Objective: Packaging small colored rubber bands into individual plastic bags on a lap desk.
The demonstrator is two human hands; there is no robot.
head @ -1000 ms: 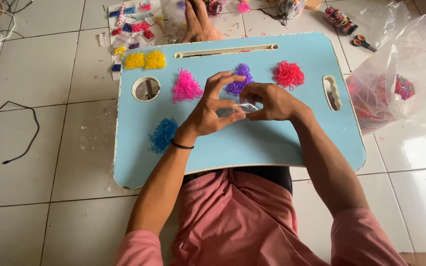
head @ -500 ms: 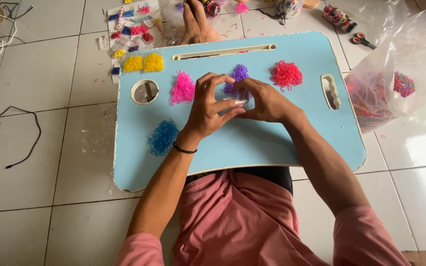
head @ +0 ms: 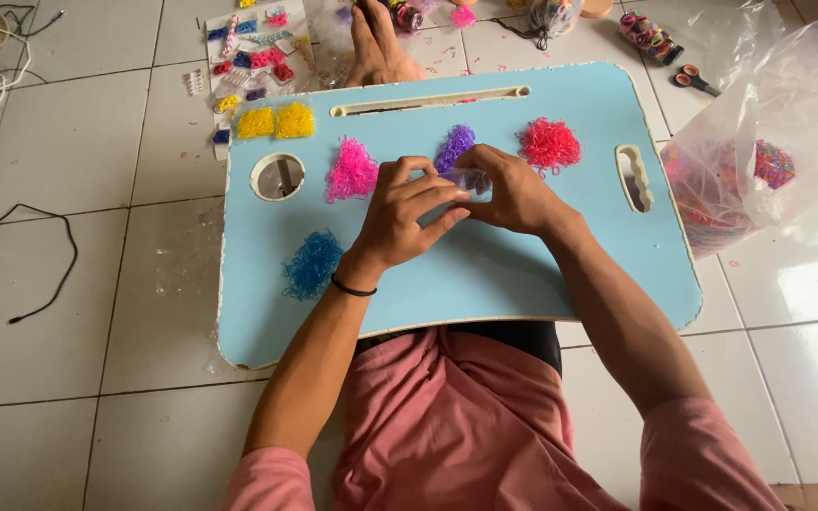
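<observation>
Left hand and right hand meet at frame centre, fingers bent | both pinch small clear plastic bag | fuzzy purple band pile just above, on smooth blue lap tray

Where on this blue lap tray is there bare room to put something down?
Free: the tray's near strip, right of the blue bands, below the left hand and right hand; also the right corner beneath the handle slot. Crowded: the far row of pink bands, purple bands and red bands.
</observation>
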